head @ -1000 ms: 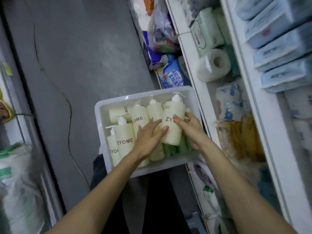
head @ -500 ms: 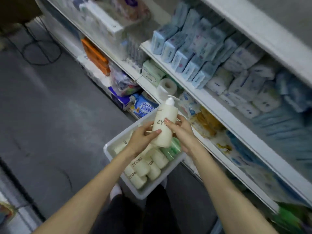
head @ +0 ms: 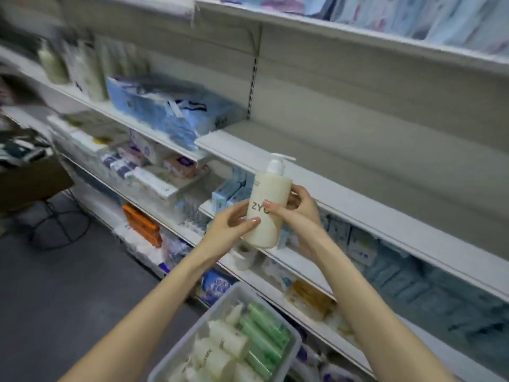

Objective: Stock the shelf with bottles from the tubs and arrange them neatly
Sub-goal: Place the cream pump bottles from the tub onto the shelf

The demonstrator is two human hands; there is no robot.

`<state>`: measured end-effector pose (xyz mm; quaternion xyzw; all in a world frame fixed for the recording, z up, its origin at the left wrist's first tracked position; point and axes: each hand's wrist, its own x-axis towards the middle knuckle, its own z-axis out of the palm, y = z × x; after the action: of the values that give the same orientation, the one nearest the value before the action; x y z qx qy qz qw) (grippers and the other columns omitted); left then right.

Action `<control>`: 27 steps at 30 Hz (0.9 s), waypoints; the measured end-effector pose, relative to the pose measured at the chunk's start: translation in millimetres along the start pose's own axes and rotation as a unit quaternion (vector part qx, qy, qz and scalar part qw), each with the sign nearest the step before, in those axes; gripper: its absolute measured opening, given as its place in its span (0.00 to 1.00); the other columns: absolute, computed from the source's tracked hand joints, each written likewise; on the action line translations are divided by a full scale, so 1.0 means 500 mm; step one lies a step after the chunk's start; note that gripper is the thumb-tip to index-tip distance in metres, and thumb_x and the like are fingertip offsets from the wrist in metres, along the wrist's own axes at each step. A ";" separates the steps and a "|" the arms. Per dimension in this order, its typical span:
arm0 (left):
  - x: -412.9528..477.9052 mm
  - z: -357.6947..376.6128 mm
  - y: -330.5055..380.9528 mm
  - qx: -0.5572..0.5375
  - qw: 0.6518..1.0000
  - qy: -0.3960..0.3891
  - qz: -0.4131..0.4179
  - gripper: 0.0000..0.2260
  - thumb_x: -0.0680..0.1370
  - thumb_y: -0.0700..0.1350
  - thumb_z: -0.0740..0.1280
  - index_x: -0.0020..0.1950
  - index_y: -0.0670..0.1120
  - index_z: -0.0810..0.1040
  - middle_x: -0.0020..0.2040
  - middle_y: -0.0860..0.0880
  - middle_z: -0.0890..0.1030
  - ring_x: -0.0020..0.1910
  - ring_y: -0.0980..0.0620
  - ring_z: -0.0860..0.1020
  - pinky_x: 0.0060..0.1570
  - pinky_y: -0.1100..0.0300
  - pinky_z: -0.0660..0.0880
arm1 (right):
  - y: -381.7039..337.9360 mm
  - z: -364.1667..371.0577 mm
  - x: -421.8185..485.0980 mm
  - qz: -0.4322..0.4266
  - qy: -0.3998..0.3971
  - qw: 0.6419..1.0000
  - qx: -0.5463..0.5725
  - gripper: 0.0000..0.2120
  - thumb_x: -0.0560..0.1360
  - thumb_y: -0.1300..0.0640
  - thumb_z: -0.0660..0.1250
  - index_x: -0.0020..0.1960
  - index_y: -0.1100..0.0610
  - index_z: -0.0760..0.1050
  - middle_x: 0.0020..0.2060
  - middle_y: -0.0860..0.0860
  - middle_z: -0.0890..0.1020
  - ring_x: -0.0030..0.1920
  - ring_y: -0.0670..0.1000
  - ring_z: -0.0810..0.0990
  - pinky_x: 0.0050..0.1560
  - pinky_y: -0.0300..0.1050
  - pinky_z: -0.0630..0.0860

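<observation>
1. The bottle (head: 271, 194), just above the tub (head: 192, 332) half a second ago, is now raised in front of the bare shelf (head: 358, 161), upright with its pump on top.
2. The left hand (head: 228, 224) grips its lower body and the right hand (head: 298, 213) wraps its middle (fingers across the label).
3. The pick looks done; setting the bottle on the shelf likely comes next, and more bottles wait in the tub.

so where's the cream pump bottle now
Head view, centre: the pump bottle is held between left hand and right hand, in front of the bare shelf.
</observation>
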<state>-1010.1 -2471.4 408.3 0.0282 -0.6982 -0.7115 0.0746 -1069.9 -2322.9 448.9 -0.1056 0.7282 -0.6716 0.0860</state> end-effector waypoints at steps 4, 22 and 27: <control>0.075 -0.042 0.078 0.036 0.999 -0.005 0.034 0.18 0.76 0.36 0.68 0.65 0.46 0.72 0.53 0.56 0.79 0.45 0.71 0.79 0.45 0.73 0.74 | -0.068 0.019 0.076 -0.057 -0.007 0.998 0.010 0.28 0.66 0.62 0.77 0.61 0.53 0.68 0.53 0.50 0.78 0.50 0.47 0.81 0.40 0.34 0.79; 0.544 -0.335 0.037 0.061 0.985 -0.142 0.073 0.20 0.74 0.31 0.68 0.64 0.44 0.73 0.59 0.51 0.80 0.57 0.59 0.80 0.58 0.62 0.76 | -0.053 0.251 0.476 -0.092 0.099 0.989 -0.054 0.33 0.63 0.63 0.79 0.61 0.50 0.66 0.54 0.42 0.76 0.53 0.35 0.74 0.44 0.24 0.71; 0.667 -0.363 0.012 0.078 0.983 -0.147 0.083 0.20 0.72 0.36 0.73 0.59 0.53 0.74 0.57 0.54 0.80 0.56 0.61 0.79 0.60 0.62 0.74 | -0.049 0.276 0.568 -0.092 0.143 0.983 -0.076 0.34 0.63 0.63 0.79 0.64 0.52 0.66 0.54 0.42 0.76 0.51 0.34 0.76 0.45 0.24 0.71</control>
<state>-1312.8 -2699.4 431.2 -0.1285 -0.7550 -0.6425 0.0274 -1305.3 -2533.9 466.6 -0.0816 0.7692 -0.6275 -0.0892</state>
